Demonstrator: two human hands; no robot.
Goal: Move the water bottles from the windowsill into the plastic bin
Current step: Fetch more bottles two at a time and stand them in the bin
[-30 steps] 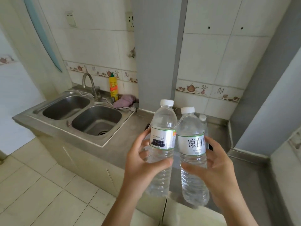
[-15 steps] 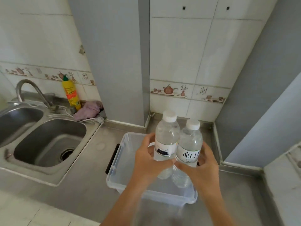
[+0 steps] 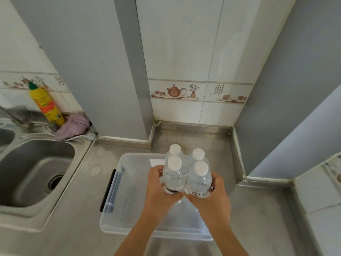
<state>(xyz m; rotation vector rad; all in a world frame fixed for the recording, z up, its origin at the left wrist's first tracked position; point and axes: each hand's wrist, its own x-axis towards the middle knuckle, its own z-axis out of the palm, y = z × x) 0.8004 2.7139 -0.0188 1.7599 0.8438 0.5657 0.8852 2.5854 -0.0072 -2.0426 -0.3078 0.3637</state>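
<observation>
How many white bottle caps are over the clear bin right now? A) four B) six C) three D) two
A: four white caps show in a tight cluster over the plastic bin; the left hand grips one near bottle, the right hand grips the other, and two more bottles stand just behind them.

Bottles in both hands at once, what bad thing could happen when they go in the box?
1. The two held bottles, one in the left hand and one in the right hand, are pressed side by side, so one might slip from its grip.
2. Two bottles already stand at the far end of the plastic bin, close to the held pair. Lowering the pair could bump them and tip them over.
</observation>
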